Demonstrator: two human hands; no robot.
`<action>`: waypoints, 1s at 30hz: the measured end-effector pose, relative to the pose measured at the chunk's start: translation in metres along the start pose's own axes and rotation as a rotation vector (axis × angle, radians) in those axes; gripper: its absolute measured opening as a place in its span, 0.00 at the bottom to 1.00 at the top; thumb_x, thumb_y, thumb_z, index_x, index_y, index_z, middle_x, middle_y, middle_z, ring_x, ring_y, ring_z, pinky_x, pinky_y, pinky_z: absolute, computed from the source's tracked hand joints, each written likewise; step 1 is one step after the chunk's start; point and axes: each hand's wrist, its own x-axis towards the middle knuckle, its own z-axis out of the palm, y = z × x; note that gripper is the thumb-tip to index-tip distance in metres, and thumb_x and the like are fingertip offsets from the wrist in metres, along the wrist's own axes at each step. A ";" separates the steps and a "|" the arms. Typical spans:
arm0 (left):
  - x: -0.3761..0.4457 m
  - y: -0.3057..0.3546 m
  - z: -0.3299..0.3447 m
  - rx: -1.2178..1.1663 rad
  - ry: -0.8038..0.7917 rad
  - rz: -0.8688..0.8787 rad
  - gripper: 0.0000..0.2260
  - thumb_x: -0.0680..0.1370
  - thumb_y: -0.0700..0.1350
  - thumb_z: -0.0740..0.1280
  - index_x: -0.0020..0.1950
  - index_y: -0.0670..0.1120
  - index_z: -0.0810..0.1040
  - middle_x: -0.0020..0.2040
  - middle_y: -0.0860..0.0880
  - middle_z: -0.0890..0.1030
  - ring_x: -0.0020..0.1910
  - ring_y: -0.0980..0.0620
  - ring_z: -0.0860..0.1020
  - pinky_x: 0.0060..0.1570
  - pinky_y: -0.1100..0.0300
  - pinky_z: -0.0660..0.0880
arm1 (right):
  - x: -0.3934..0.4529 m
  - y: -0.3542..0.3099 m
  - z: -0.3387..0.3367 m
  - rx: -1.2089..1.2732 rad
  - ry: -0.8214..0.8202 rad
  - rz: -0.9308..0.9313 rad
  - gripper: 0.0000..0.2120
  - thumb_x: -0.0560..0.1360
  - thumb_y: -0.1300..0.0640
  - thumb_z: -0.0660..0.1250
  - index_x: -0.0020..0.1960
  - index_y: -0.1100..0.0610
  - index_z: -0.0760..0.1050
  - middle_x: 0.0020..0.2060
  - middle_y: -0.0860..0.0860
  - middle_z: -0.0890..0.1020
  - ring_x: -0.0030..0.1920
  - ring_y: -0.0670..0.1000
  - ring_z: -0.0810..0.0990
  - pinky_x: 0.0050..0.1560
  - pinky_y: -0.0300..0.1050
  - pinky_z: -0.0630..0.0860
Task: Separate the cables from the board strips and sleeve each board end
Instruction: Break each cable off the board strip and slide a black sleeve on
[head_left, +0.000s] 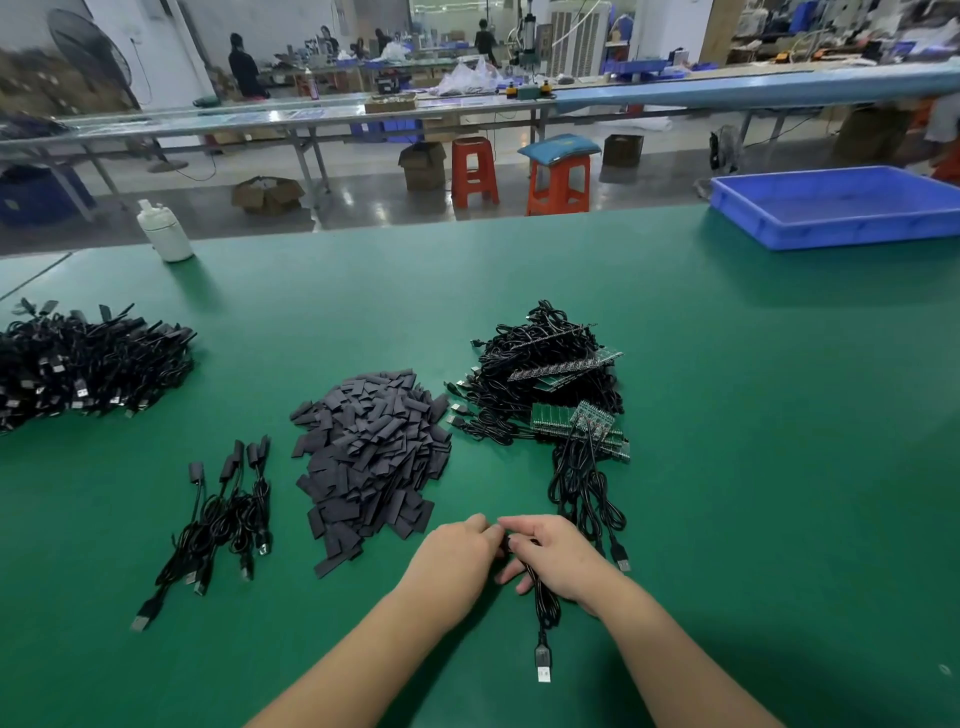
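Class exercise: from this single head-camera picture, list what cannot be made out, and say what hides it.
1. Board end of the held cable: covered by the left hand and right hand.
2. Finished cable heap: cut off by the left edge.
3. Board strips: components too small to read.

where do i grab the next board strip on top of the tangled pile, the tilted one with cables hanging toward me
Judging by its pose, pinch the tilted strip by its long edges near the raised far end, coming from above. Its cables trail off the near end toward you, so that end is crowded; the far end sits clear above the pile. Both hands are busy with a cable now.
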 end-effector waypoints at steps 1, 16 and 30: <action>0.000 0.001 -0.001 0.000 -0.006 -0.002 0.15 0.80 0.41 0.60 0.66 0.46 0.70 0.56 0.46 0.74 0.52 0.41 0.78 0.49 0.50 0.73 | 0.000 0.000 0.000 0.003 -0.001 -0.003 0.21 0.83 0.66 0.55 0.76 0.64 0.63 0.56 0.59 0.81 0.41 0.50 0.84 0.38 0.40 0.80; -0.003 0.000 -0.004 -1.241 0.261 -0.400 0.12 0.79 0.48 0.69 0.62 0.50 0.77 0.47 0.56 0.85 0.45 0.58 0.83 0.46 0.66 0.78 | 0.006 -0.012 0.000 0.216 0.229 -0.080 0.05 0.79 0.55 0.69 0.53 0.53 0.81 0.44 0.47 0.87 0.48 0.48 0.86 0.52 0.46 0.80; -0.030 -0.029 -0.020 -1.025 0.262 -0.300 0.09 0.73 0.44 0.75 0.45 0.58 0.81 0.42 0.55 0.83 0.40 0.58 0.80 0.45 0.68 0.76 | 0.016 -0.039 0.008 0.045 0.415 -0.203 0.05 0.77 0.47 0.70 0.47 0.48 0.77 0.43 0.44 0.86 0.47 0.43 0.83 0.46 0.37 0.75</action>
